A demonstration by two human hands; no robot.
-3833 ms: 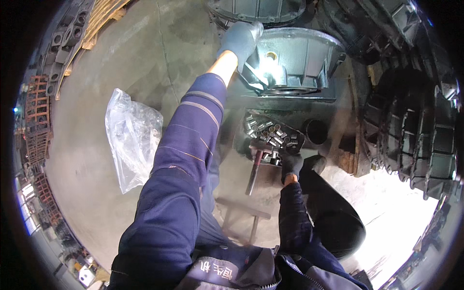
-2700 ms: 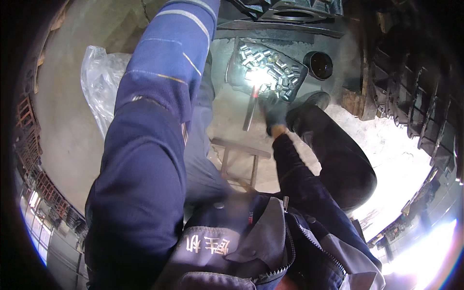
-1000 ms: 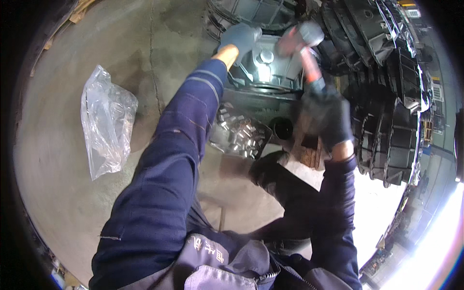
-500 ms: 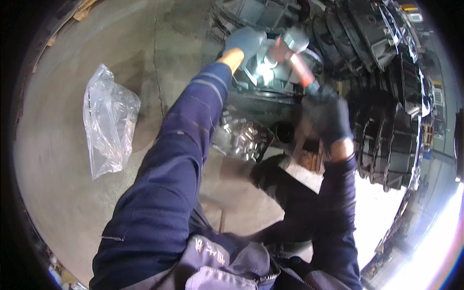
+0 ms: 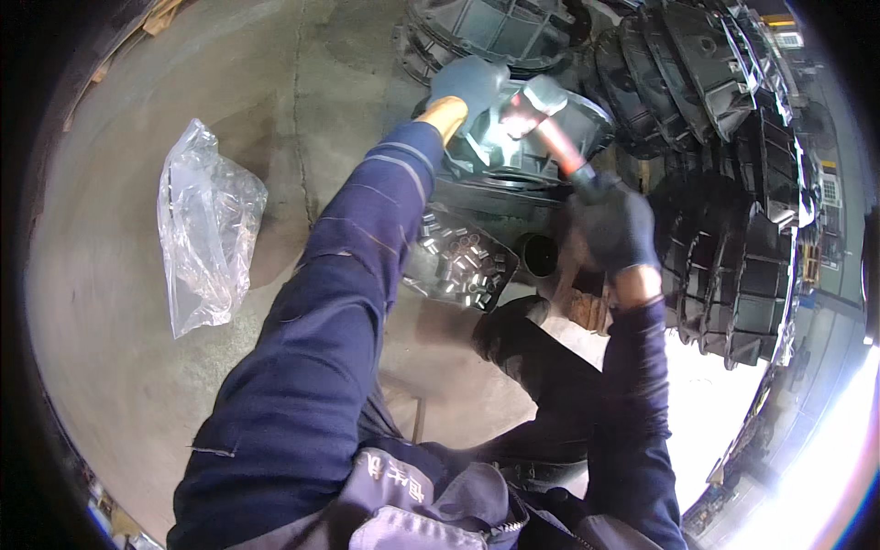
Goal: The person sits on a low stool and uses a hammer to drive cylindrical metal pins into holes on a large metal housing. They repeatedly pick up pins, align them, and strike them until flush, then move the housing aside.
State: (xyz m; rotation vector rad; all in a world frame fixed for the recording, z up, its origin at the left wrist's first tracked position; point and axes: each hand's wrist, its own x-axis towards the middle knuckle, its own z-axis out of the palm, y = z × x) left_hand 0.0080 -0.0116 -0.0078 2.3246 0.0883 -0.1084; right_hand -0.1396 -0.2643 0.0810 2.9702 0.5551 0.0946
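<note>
My right hand (image 5: pixel 616 225), in a dark glove, is closed around the black grip of a hammer (image 5: pixel 561 147) with a red shaft. Its head, red in the middle with a pale grey face, is over a round dark metal casting (image 5: pixel 587 124), beside a bright glare; whether it touches is unclear. My left hand (image 5: pixel 467 84), in a grey-blue glove, is at the casting's left rim with its fingers curled in. What those fingers hold is hidden. Just below the casting, short shiny metal sleeves (image 5: pixel 469 261) lie in a shallow tray.
A clear plastic bag (image 5: pixel 211 238) lies on the concrete floor (image 5: pixel 110 275) at the left. Stacked ribbed dark castings (image 5: pixel 724 247) fill the right side. Another casting (image 5: pixel 500 32) lies at the far edge. Beside the tray is a dark ring-shaped opening (image 5: pixel 539 254).
The hammer was blurred by motion and is now sharper, its head slightly lower. My right hand has shifted a little; my left hand stays at the rim.
</note>
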